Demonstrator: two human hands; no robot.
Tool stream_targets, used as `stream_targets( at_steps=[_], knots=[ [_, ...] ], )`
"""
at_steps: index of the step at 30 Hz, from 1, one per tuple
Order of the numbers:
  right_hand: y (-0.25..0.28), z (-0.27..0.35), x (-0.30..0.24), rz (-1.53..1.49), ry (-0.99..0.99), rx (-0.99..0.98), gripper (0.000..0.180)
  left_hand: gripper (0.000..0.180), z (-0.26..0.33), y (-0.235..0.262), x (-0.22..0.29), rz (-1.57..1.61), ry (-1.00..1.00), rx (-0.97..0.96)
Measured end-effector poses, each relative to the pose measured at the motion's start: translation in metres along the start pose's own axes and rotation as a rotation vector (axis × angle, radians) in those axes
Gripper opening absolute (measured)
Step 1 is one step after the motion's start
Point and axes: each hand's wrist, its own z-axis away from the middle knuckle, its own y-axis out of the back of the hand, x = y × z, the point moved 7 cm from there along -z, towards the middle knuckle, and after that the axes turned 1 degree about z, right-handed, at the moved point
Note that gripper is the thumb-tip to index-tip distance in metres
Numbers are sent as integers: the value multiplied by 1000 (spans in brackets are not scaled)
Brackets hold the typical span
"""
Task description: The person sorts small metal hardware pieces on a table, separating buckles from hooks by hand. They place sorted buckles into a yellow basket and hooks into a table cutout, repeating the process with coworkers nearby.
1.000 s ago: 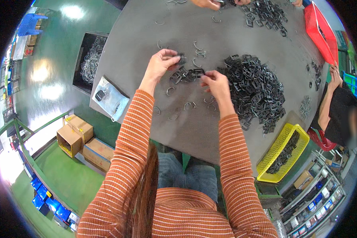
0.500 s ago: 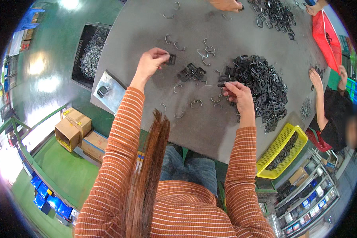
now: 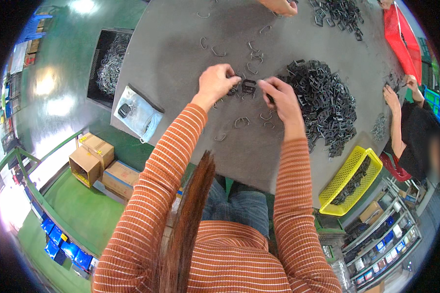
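Observation:
My left hand point(image 3: 216, 84) is closed in a pinch over the middle of the table, beside a small group of black plastic buckles point(image 3: 249, 87). Whatever lies between its fingertips is hidden. Just right of that group, my right hand point(image 3: 282, 100) is closed too, slightly blurred, with a dark piece like a black buckle point(image 3: 271, 99) showing under its fingers. A large heap of black buckles point(image 3: 325, 107) lies to the right of it. Bent metal wire rings point(image 3: 241, 122) are scattered on the table around both hands.
On the grey table point(image 3: 176, 58) a blue-white pouch point(image 3: 138, 115) lies at the left edge. A black crate point(image 3: 105, 63) of wire pieces stands beyond it. A yellow basket point(image 3: 352, 180) is at the right edge. A co-worker's hand point(image 3: 392, 97) works at far right, another hand point(image 3: 281, 6) at the top.
My left hand has moved right, from the buckle at the left to the small middle group. My right hand has shifted a little left and away from me.

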Motion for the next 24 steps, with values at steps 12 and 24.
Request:
stream_targets(
  at_steps=[12,24],
  knots=[
    [4,0,-1,488,-130,269,21,28,36,39,-75,710,362,-183],
    [-29,11,9,36,-189,-112,17,28,46,22,-93,736,339,-104]
  ],
)
